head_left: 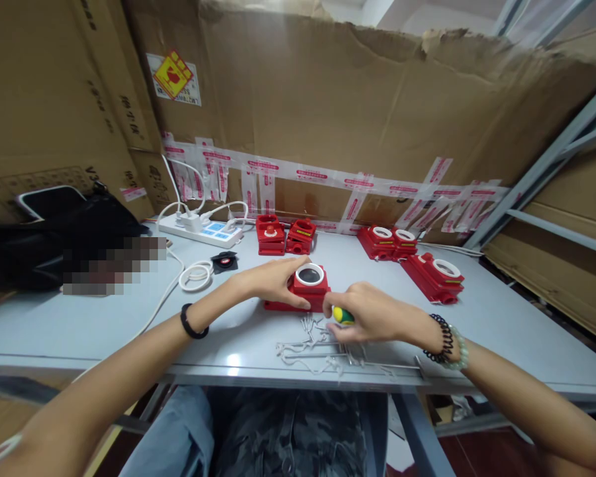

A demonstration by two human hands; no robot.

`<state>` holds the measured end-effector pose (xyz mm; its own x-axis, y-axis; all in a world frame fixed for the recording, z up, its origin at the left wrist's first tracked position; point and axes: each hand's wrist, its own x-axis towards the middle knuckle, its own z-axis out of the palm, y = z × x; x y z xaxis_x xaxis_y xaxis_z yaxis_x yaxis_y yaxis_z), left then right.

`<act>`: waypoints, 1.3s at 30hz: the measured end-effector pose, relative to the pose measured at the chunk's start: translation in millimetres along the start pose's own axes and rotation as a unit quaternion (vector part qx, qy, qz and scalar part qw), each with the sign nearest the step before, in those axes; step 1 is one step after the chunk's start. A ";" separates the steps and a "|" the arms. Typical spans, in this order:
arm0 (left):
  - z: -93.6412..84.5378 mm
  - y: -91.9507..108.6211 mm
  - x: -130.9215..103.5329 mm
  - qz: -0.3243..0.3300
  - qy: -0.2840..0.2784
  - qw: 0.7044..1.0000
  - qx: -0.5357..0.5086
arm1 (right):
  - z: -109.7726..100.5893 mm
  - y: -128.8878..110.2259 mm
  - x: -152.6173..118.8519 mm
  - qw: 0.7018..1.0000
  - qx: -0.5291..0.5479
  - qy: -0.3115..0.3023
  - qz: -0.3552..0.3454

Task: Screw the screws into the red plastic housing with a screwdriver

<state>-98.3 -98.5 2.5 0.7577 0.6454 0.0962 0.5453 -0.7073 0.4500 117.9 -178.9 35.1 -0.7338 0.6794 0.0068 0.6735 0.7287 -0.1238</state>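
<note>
A red housing with a white ring round a dark disc (310, 275) rests on the grey-white table in front of me. My left hand (277, 281) is wrapped over its left side, thumb along the front. Just right of the housing, my right hand (365, 314) has its fingers closed round a green and yellow screwdriver handle (344, 315); the shaft cannot be made out. Several small screws (308, 326) lie beside that hand, near the front of the housing. Long metal rods (312, 356) and tangled white strings lie closer to the table's front edge.
Red housings (271, 236) stand behind, with more (433, 277) at the right. A power strip (198, 228), white rings (196, 275), a black piece (224, 261) and a cable lie left. A black bag (94, 225) holds a phone. Cardboard (298, 112) walls the back.
</note>
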 end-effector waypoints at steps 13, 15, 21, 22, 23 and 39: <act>16.5 31.0 -10.2 -0.094 0.076 0.984 0.130 | -36.3 5.7 16.2 0.947 0.069 0.315 -0.001; 15.1 34.9 -13.3 -0.075 0.055 0.985 0.142 | -36.0 5.3 18.6 0.944 0.065 0.323 -0.005; 5.0 33.6 -21.0 -0.007 -0.009 0.998 0.067 | -40.4 0.7 21.3 0.937 0.066 0.344 -0.011; 2.5 31.0 -21.6 -0.001 -0.012 0.999 0.051 | -41.6 -0.2 21.6 0.934 0.068 0.352 -0.014; -0.3 27.8 -22.0 0.003 -0.016 0.999 0.036 | -42.8 -1.0 21.8 0.930 0.072 0.360 -0.018; -9.7 -9.5 1.2 0.078 -0.036 0.992 -0.092 | -45.2 4.9 23.7 0.933 0.057 0.353 -0.032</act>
<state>-106.1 -88.2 7.0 0.8555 0.5045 0.1166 0.3494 -0.7286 0.5892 107.9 -155.3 79.6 -0.5041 0.5516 0.6646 0.5864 0.7835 -0.2055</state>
